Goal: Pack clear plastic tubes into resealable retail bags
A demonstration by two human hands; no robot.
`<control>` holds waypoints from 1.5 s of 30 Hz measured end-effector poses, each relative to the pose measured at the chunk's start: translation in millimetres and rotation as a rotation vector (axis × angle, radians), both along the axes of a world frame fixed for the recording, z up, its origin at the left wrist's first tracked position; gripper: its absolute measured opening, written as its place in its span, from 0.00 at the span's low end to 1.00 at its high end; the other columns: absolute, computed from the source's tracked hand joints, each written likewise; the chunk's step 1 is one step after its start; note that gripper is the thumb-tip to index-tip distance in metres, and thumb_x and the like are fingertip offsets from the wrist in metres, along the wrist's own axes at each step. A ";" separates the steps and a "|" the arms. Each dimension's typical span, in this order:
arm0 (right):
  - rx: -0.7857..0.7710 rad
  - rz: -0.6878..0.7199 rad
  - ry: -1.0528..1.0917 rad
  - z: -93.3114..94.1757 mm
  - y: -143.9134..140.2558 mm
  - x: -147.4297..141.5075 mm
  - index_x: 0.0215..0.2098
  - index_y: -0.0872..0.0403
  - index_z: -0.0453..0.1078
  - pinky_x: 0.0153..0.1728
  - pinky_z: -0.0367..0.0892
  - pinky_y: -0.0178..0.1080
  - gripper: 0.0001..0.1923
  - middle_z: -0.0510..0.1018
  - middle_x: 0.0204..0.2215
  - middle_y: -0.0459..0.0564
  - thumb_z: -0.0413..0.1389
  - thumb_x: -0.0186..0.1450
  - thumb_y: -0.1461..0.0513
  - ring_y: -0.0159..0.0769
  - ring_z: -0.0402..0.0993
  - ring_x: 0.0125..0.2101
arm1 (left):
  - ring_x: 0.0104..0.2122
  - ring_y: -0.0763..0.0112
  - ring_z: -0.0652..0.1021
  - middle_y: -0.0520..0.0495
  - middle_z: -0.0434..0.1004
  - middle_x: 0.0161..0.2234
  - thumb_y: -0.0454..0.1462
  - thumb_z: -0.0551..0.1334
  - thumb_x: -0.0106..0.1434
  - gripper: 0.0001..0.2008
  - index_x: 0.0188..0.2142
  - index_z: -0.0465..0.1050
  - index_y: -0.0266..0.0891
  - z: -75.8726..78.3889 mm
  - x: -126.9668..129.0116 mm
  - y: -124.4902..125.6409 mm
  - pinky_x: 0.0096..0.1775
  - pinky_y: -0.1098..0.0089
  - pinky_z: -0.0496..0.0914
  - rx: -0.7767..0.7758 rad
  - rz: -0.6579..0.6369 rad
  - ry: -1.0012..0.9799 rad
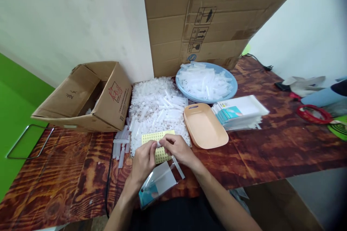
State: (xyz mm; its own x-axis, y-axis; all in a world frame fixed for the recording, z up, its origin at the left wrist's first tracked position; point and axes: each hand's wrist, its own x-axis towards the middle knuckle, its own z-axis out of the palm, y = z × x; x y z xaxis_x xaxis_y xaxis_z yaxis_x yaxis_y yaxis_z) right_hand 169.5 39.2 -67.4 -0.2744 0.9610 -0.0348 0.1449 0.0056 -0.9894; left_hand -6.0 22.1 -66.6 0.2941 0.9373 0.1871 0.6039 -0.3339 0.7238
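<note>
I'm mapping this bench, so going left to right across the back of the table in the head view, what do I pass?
Open cardboard box → heap of clear plastic tubes → blue bowl of tubes → white gloves → red cable coil.

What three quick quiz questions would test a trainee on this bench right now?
1. True or false: the peach tray is heaped with tubes.
2. What colour is the sticker sheet under both hands, left hand and right hand?
3. Which holds clear tubes: A) blue basin B) open carton?

Key: 1 false, it is empty; 2 yellow; 3 A.
</note>
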 end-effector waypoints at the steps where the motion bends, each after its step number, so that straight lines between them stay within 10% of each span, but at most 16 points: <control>1: 0.030 0.023 0.025 2.9 0.2 3.7 0.39 0.55 0.74 0.29 0.64 0.33 0.13 0.75 0.27 0.44 0.58 0.69 0.53 0.32 0.71 0.26 | 0.28 0.67 0.73 0.49 0.72 0.28 0.40 0.47 0.76 0.17 0.34 0.69 0.40 0.8 -1.4 0.6 0.33 0.69 0.62 -0.058 0.026 -0.037; 4: 0.210 0.089 0.017 10.3 -0.2 14.0 0.49 0.51 0.73 0.39 0.69 0.36 0.11 0.78 0.41 0.50 0.60 0.68 0.61 0.37 0.75 0.38 | 0.26 0.68 0.71 0.52 0.69 0.25 0.44 0.46 0.76 0.20 0.32 0.68 0.40 1.2 -2.6 1.3 0.31 0.70 0.61 -0.204 0.024 -0.114; 9: 0.445 0.168 -0.214 2.1 -8.9 19.9 0.45 0.53 0.71 0.38 0.66 0.39 0.08 0.76 0.36 0.52 0.51 0.71 0.67 0.40 0.72 0.36 | 0.26 0.68 0.71 0.52 0.68 0.24 0.45 0.46 0.76 0.21 0.30 0.66 0.40 -2.6 4.3 -5.7 0.31 0.70 0.61 -0.275 -0.038 -0.093; 16: 0.258 0.074 -0.271 -16.2 -36.0 20.2 0.39 0.53 0.68 0.31 0.64 0.36 0.04 0.75 0.28 0.47 0.51 0.71 0.64 0.37 0.72 0.29 | 0.25 0.67 0.72 0.49 0.71 0.26 0.38 0.45 0.76 0.19 0.31 0.67 0.41 -10.5 10.0 -25.1 0.31 0.69 0.63 -0.106 -0.117 0.094; 22: -0.139 -0.036 0.235 -14.4 -37.5 12.5 0.44 0.52 0.67 0.19 0.66 0.32 0.13 0.72 0.21 0.40 0.58 0.69 0.53 0.31 0.70 0.17 | 0.36 0.62 0.79 0.43 0.78 0.37 0.39 0.46 0.76 0.15 0.48 0.69 0.40 -9.6 20.8 -25.7 0.38 0.65 0.71 -0.099 -0.077 -0.058; 27: -0.036 -0.210 0.211 -8.8 -23.9 23.3 0.34 0.53 0.70 0.28 0.73 0.34 0.13 0.77 0.32 0.47 0.67 0.61 0.56 0.34 0.76 0.29 | 0.46 0.62 0.78 0.42 0.75 0.46 0.40 0.45 0.76 0.16 0.57 0.63 0.41 -6.8 24.7 -6.5 0.46 0.63 0.72 -0.108 0.104 -0.174; 32: -0.107 -0.396 0.452 -10.5 -21.5 37.9 0.31 0.54 0.67 0.35 0.78 0.41 0.18 0.77 0.38 0.50 0.69 0.59 0.54 0.37 0.80 0.31 | 0.57 0.50 0.70 0.34 0.70 0.56 0.41 0.60 0.70 0.23 0.61 0.59 0.37 -24.8 9.0 35.8 0.56 0.50 0.62 0.161 0.038 0.128; 40: -0.175 -0.222 0.502 -12.9 -30.3 36.7 0.62 0.49 0.63 0.51 0.70 0.49 0.29 0.74 0.44 0.52 0.61 0.66 0.52 0.44 0.78 0.43 | 0.48 0.54 0.75 0.42 0.76 0.44 0.31 0.66 0.63 0.19 0.53 0.67 0.40 -37.5 3.9 56.6 0.54 0.48 0.58 0.112 -0.003 0.244; 45: 0.003 -0.151 0.203 -16.7 -22.5 44.4 0.57 0.50 0.69 0.47 0.69 0.43 0.22 0.74 0.45 0.53 0.58 0.68 0.51 0.43 0.73 0.43 | 0.43 0.62 0.75 0.45 0.74 0.42 0.30 0.55 0.71 0.09 0.46 0.72 0.41 -16.6 -4.4 51.2 0.48 0.60 0.67 0.110 -0.045 0.120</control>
State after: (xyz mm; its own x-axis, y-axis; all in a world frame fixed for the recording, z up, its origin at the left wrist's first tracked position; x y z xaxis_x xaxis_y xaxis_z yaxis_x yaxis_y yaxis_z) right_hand 213.9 16.6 -84.1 -0.1287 0.9916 0.0090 -0.0579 0.0016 -0.9983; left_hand -10.4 73.3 -83.2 0.3616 0.8986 0.2486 0.6667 -0.4357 0.6048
